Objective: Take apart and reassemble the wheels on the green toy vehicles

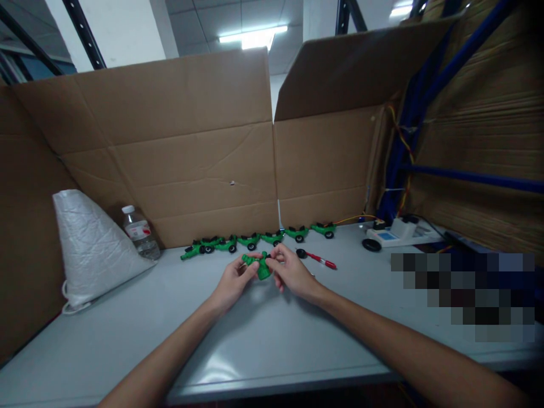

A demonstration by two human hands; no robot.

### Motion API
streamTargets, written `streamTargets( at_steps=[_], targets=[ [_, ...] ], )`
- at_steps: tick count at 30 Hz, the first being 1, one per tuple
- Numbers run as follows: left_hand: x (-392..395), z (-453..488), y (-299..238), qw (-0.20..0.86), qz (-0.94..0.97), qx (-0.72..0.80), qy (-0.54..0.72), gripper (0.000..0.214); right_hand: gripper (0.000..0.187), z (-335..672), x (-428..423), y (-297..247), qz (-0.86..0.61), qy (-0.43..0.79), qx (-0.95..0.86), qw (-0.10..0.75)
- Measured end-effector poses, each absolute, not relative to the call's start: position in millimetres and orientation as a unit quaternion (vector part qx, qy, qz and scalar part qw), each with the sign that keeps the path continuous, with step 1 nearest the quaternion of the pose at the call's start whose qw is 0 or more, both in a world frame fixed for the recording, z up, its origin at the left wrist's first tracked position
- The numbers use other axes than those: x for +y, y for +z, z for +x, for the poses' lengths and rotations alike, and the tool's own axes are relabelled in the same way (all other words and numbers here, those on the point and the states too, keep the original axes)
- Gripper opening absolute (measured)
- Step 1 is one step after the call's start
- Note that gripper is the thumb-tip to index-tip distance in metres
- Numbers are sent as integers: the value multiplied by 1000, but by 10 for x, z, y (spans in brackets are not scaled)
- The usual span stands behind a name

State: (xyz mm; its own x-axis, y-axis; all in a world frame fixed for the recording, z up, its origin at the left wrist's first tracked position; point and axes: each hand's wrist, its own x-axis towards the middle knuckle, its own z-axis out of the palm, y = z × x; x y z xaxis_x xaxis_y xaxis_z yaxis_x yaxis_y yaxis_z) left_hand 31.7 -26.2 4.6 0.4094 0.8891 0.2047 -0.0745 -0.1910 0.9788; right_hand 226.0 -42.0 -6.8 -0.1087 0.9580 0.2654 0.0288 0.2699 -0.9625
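Observation:
Both of my hands meet over the middle of the grey table (272,340). My left hand (233,281) and my right hand (289,272) pinch a small green toy vehicle body (259,266) between their fingertips, just above the tabletop. Behind it, a row of several finished green toy vehicles with black wheels (259,238) lines the foot of the cardboard wall. A red-handled screwdriver (318,259) lies on the table just right of my right hand.
Tall cardboard sheets (191,153) fence the back and left. A white sack (91,246) and a water bottle (140,232) stand at the left. A white device with cables (393,233) sits at the back right, next to blue racking (467,175).

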Motion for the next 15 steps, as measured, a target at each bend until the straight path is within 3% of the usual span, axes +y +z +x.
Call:
streamTargets(
  at_steps=[4,9,15],
  targets=[
    [-300,333,73,553,644,318,422,52,26,2285,-458,-62,-419,384,-640,517],
    [-339,344,140,476,693,297,453,46,27,2316,-492,-46,-449,217,-716,488],
    [-303,309,133,465,705,291,449,49,30,2333,-482,-30,-426,236,-731,478]
  ],
)
